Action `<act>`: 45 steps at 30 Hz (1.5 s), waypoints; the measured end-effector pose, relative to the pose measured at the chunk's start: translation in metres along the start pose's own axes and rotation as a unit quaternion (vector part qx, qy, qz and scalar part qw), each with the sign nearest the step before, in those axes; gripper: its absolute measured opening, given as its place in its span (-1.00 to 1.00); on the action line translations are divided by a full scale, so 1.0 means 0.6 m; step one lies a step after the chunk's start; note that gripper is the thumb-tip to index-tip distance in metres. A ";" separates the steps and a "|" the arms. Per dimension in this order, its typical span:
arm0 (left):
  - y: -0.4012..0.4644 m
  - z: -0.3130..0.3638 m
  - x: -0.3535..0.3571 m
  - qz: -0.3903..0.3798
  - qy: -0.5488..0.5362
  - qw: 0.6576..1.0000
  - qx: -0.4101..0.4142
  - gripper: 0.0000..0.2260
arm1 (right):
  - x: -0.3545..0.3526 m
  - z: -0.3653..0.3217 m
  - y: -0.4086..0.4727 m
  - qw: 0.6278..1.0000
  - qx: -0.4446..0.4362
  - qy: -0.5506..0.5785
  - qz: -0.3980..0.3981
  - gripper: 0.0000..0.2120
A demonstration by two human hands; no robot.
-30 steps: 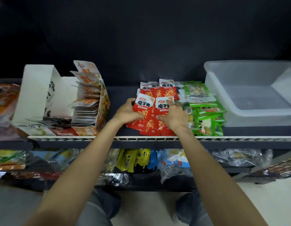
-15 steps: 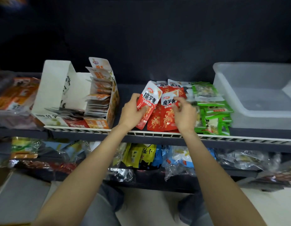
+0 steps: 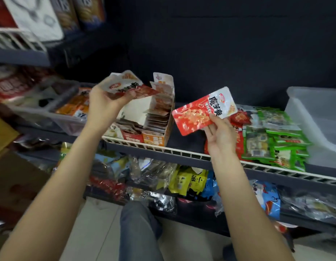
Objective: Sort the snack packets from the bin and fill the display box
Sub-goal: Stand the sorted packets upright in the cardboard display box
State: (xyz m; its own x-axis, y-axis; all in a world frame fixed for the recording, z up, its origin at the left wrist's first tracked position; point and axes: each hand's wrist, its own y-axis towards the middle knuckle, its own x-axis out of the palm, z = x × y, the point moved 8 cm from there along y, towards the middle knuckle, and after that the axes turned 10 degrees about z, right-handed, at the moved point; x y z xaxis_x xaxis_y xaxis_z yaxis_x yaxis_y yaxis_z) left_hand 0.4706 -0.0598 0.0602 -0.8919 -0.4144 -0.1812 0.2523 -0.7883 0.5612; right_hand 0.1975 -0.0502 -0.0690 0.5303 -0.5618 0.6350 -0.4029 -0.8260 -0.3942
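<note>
Snack packets are in both hands at this moment. The left hand [image 3: 105, 102] grips a small bunch of red and white packets [image 3: 125, 85], blurred, raised just at 9 o'clock of the display box [image 3: 156, 136]. The right hand [image 3: 221, 137] pinches one red packet [image 3: 203, 111] at its lower edge, thumb in front and fingers behind, at 3 o'clock of the box.

More red packets [image 3: 238, 117] and a stack of green packets [image 3: 272, 136] lie on the shelf [image 3: 184, 150], and the clear bin [image 3: 314, 117] stands at 3 o'clock of them.

I judge that these packets are light, thin and soft, with glossy film which can slip. It is better to hold them at the flat sealed edge. A bunch can fan out, so a firm pinch across all edges is needed before sliding them upright into the box.
</note>
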 end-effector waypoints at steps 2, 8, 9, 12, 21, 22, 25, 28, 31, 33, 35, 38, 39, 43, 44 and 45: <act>0.017 -0.040 -0.023 -0.009 0.048 0.999 -0.002 -0.79 | 0.023 0.014 -0.007 1.000 0.011 -0.001 -0.007 -0.81; 0.037 -0.134 -0.027 -0.107 0.138 0.984 -0.043 -0.76 | 0.086 0.021 -0.025 0.998 -0.035 -0.054 -0.027 -0.74; 0.035 -0.144 -0.021 -0.125 0.144 0.980 -0.064 -0.79 | 0.098 0.021 -0.027 0.997 -0.044 -0.063 -0.031 -0.74; 0.035 -0.170 -0.008 -0.192 0.229 0.953 -0.056 -0.81 | 0.141 0.020 -0.037 0.992 -0.073 -0.078 -0.069 -0.73; -0.007 -0.177 -0.003 -0.392 0.331 0.858 -0.038 -0.52 | 0.275 0.054 -0.056 0.850 -0.326 -0.373 -0.182 -0.87; -0.012 -0.174 -0.007 -0.394 0.327 0.858 -0.037 -0.42 | 0.285 0.067 -0.056 0.820 -0.346 -0.413 -0.191 -0.86; -0.028 -0.151 -0.011 -0.392 0.337 0.856 0.021 -0.32 | 0.311 0.112 -0.055 0.746 -0.372 -0.498 -0.240 -0.85; -0.033 -0.135 -0.011 -0.361 0.387 0.841 0.114 -0.49 | 0.321 0.151 -0.068 0.625 -0.413 -0.595 -0.292 -0.93; -0.031 -0.131 -0.014 -0.310 0.391 0.852 0.159 -0.61 | 0.324 0.159 -0.076 0.485 -0.488 -0.664 -0.293 -0.84; -0.031 -0.131 -0.016 -0.291 0.380 0.862 0.169 -0.64 | 0.322 0.161 -0.067 0.377 -0.516 -0.720 -0.271 -0.79; -0.030 -0.136 -0.016 -0.292 0.367 0.870 0.153 -0.63 | 0.313 0.174 -0.057 0.289 -0.497 -0.769 -0.279 -0.77; -0.034 -0.135 -0.027 -0.289 0.338 0.890 0.096 -0.61 | 0.299 0.187 -0.062 0.262 -0.467 -0.779 -0.325 -0.74; -0.036 -0.126 -0.032 -0.277 0.329 0.898 0.091 -0.61 | 0.297 0.183 -0.070 0.273 -0.469 -0.767 -0.341 -0.75; -0.053 -0.038 -0.039 -0.177 0.309 0.921 0.161 -0.72 | 0.274 0.104 -0.086 0.453 -0.495 -0.657 -0.345 -0.81; -0.062 -0.008 -0.031 -0.154 0.275 0.932 0.181 -0.74 | 0.255 0.072 -0.082 0.508 -0.502 -0.621 -0.323 -0.83; -0.073 0.021 -0.016 -0.136 0.225 0.945 0.194 -0.74 | 0.231 0.041 -0.077 0.550 -0.513 -0.590 -0.294 -0.83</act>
State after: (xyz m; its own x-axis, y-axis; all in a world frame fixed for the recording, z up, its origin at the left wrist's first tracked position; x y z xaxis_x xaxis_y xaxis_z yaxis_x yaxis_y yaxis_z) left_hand 0.4636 -0.0156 0.0479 -0.6320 -0.4414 -0.6370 -0.1976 -0.7030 0.6832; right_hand 0.3077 -0.0913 0.0210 0.6659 -0.3502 -0.6588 0.2093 -0.7599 0.6155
